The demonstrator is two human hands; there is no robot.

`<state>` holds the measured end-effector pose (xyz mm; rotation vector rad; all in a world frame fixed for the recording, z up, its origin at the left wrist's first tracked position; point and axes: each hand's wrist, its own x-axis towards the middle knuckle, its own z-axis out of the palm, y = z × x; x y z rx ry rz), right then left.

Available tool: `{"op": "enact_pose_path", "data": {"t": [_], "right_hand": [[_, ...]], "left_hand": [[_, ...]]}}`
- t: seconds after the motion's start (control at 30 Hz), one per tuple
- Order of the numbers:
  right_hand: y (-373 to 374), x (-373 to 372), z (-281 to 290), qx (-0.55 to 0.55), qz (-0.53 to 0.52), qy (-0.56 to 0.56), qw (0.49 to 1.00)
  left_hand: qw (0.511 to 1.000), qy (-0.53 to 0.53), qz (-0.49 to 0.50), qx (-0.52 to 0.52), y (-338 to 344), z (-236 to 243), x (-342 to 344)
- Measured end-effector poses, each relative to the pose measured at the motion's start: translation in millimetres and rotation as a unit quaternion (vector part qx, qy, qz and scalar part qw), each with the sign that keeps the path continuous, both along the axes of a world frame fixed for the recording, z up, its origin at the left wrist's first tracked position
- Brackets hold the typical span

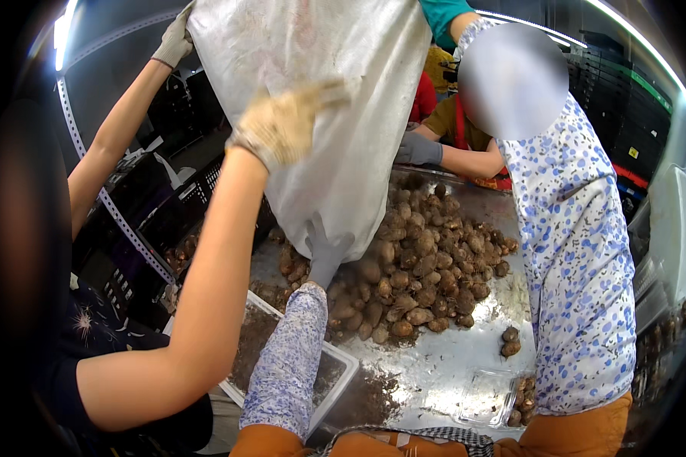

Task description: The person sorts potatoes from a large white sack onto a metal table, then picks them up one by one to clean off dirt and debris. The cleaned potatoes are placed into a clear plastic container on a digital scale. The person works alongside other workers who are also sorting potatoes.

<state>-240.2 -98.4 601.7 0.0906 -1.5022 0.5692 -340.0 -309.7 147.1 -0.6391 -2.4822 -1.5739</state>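
A large whitish sack [312, 99] hangs upended over the metal table [434, 381]. My left hand [328, 247], in a grey glove, presses against its lower end with the fingers spread. Beside and below it lies a heap of brown, rough-skinned tubers [427, 266] that look like small taros. My right arm [579, 266], in a blue-patterned sleeve, reaches up along the right side; its hand is hidden behind a blurred patch. A co-worker's gloved hand [282, 126], smeared by motion, is in front of the sack, and another gloved hand [175, 38] grips its upper left edge.
A white-rimmed tray [343, 381] with soil stands below my left forearm. Clear plastic boxes [488, 396], with tubers in or beside them, lie at the front right. Across the table is a grey-gloved co-worker's hand [419, 148]. Black crates [625, 99] are stacked behind.
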Motion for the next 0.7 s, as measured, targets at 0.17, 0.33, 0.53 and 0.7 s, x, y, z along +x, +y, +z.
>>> {"op": "enact_pose_path", "data": {"t": [0.17,0.33,0.53,0.7], "right_hand": [[30.5,-6.4,10.9,0.016,-0.122,-0.007,0.992],[30.2,-24.3,15.7,0.009,-0.111,0.026,0.993],[23.0,-5.2,25.9,0.087,-0.187,-0.004,0.978],[6.5,8.4,-48.1,0.065,-0.150,-0.231,0.959]], "left_hand": [[0.996,0.079,-0.047,0.019,-2.9,-6.6,-16.8],[0.984,0.170,-0.016,-0.047,-20.2,12.3,-23.6],[0.994,0.073,-0.037,-0.077,-13.5,51.3,-27.8],[0.995,0.087,-0.034,-0.029,-42.9,48.3,-56.8]]}}
